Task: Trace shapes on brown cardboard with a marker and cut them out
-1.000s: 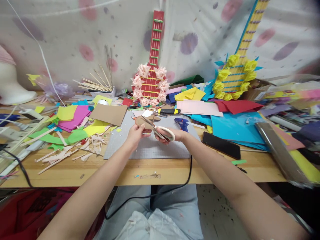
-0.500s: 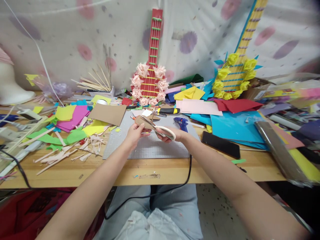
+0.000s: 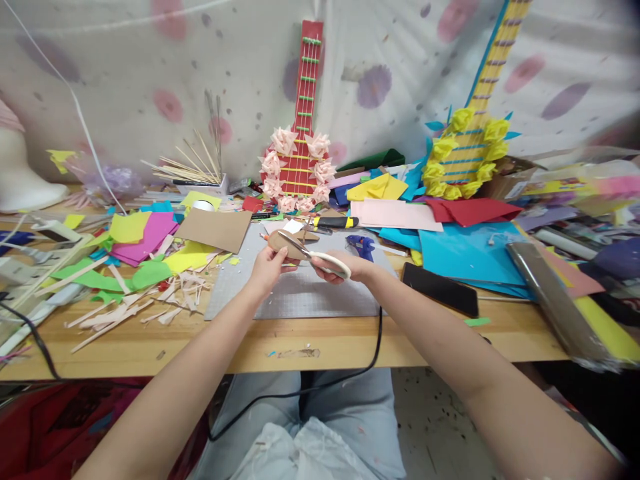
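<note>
Your left hand (image 3: 267, 265) pinches a small brown cardboard piece (image 3: 281, 241) above the grey cutting mat (image 3: 300, 297). Your right hand (image 3: 345, 267) grips white-handled scissors (image 3: 315, 255), whose blades cross the cardboard's upper edge, between both hands.

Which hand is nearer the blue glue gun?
Right. The right hand, holding scissors, is just in front of the glue gun; the left hand, holding cardboard, is farther to its left.
</note>
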A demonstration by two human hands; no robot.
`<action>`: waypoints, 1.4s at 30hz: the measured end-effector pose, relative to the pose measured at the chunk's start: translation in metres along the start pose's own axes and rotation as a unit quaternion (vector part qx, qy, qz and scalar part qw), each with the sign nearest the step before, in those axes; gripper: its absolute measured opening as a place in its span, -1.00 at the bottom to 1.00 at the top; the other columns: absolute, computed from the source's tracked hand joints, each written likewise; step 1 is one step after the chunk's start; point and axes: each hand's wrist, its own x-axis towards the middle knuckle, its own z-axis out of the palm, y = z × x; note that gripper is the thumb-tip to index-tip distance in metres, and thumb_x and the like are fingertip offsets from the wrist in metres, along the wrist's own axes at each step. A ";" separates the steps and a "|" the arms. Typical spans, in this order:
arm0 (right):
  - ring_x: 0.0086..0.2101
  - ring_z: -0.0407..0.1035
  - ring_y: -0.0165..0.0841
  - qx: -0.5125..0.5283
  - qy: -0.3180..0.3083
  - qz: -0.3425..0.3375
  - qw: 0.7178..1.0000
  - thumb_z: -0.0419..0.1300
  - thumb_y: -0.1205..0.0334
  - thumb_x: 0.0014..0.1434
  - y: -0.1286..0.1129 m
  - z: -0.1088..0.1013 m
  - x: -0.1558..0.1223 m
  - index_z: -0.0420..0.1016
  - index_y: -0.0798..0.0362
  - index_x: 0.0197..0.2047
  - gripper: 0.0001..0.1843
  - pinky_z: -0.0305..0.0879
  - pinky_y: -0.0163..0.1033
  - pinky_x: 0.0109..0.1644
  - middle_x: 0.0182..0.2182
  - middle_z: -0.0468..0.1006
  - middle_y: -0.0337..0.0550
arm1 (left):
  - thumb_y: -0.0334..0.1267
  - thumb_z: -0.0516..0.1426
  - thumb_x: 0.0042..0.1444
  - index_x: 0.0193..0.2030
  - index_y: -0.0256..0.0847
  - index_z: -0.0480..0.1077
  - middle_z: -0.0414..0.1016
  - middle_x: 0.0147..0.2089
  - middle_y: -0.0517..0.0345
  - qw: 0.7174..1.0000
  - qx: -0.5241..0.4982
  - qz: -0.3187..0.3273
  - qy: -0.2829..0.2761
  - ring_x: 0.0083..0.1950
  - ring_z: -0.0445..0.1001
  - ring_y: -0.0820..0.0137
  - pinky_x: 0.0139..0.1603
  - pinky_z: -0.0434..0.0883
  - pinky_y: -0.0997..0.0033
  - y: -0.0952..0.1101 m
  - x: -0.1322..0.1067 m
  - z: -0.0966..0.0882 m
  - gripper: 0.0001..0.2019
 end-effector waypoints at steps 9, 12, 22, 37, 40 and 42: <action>-0.66 0.32 -0.46 -0.068 0.047 -0.004 0.997 0.08 -0.34 -0.10 -0.006 -0.006 -0.003 0.40 0.22 -0.53 -0.34 0.23 -0.37 -0.59 -0.65 0.45 -0.09 | -0.39 0.03 0.06 -0.23 -0.32 0.30 0.48 -0.34 0.07 0.997 0.065 0.033 0.037 -0.39 0.50 0.36 -0.36 0.47 0.28 0.002 0.006 0.001 -0.87; -0.62 0.34 -0.45 -0.057 0.047 -0.006 0.997 0.09 -0.33 -0.09 -0.008 -0.007 -0.005 0.42 0.23 -0.50 -0.34 0.25 -0.36 -0.56 -0.62 0.47 -0.08 | -0.38 0.03 0.07 -0.21 -0.30 0.29 0.47 -0.36 0.11 0.995 0.081 0.045 0.040 -0.39 0.50 0.36 -0.38 0.47 0.32 0.002 0.008 0.000 -0.86; -0.64 0.18 -0.54 -0.069 -0.028 -0.104 0.992 -0.03 -0.33 0.00 -0.001 -0.008 0.005 0.35 0.18 -0.42 -0.36 0.12 -0.39 -0.57 -0.68 0.28 -0.29 | -0.37 0.05 0.06 -0.25 -0.30 0.33 0.50 -0.39 0.11 0.998 0.061 0.019 0.014 -0.41 0.50 0.39 -0.42 0.46 0.40 0.012 0.005 -0.004 -0.88; -0.59 0.19 -0.51 -0.064 -0.105 -0.074 0.990 -0.15 -0.39 0.01 0.000 -0.007 0.002 0.30 0.16 -0.34 -0.30 0.05 -0.39 -0.59 -0.62 0.25 -0.28 | -0.37 0.07 0.06 -0.29 -0.33 0.33 0.50 -0.38 0.07 1.000 0.002 -0.026 0.001 -0.39 0.51 0.40 -0.41 0.47 0.41 -0.001 -0.008 0.003 -0.91; -0.60 0.17 -0.51 -0.065 -0.109 -0.061 0.990 -0.14 -0.39 0.00 0.000 -0.009 0.005 0.28 0.15 -0.35 -0.31 0.09 -0.38 -0.57 -0.63 0.26 -0.29 | -0.37 0.07 0.06 -0.27 -0.33 0.34 0.51 -0.36 0.06 0.999 0.004 -0.032 -0.006 -0.39 0.52 0.39 -0.41 0.46 0.42 0.000 -0.008 0.003 -0.90; -0.61 0.16 -0.52 -0.062 -0.111 -0.063 0.990 -0.11 -0.39 -0.01 0.000 -0.010 0.006 0.27 0.14 -0.36 -0.33 0.11 -0.38 -0.56 -0.62 0.26 -0.29 | -0.37 0.07 0.07 -0.26 -0.33 0.34 0.51 -0.37 0.06 0.999 0.004 -0.036 -0.014 -0.39 0.52 0.39 -0.41 0.46 0.42 0.000 -0.008 0.002 -0.90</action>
